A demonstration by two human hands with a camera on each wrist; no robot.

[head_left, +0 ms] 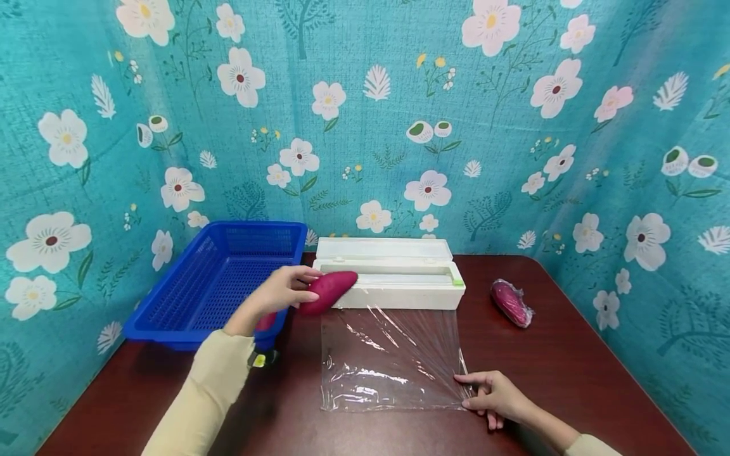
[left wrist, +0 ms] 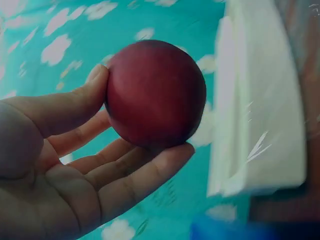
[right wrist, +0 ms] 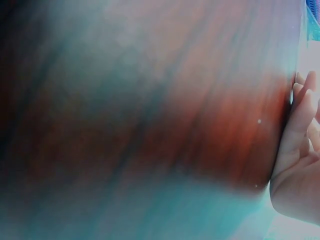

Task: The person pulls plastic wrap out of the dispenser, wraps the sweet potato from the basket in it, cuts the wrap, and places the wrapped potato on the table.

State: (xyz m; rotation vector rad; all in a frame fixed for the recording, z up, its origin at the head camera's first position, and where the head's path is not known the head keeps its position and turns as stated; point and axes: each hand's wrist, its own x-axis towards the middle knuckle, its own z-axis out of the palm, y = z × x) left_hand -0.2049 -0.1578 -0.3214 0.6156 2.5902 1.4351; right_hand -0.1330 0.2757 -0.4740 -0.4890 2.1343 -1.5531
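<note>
My left hand (head_left: 284, 290) holds a purple-red sweet potato (head_left: 329, 292) by one end, thumb against fingers, with its pointed end toward the right. In the left wrist view the sweet potato (left wrist: 156, 95) shows end-on as a round shape. It is raised in front of a white cling film box (head_left: 399, 297) whose lid stands up. A sheet of clear cling film (head_left: 382, 367) stretches from the box toward me over the table. At the sheet's near right corner my right hand (head_left: 497, 399) pinches the film, which gathers in creases there.
A blue plastic basket (head_left: 213, 278) stands at the left, with another sweet potato (head_left: 265, 321) at its near right corner. To the right on the dark red table (head_left: 559, 342) lies a film-wrapped sweet potato (head_left: 511, 303). A flowered teal curtain (head_left: 365, 126) hangs behind and at both sides.
</note>
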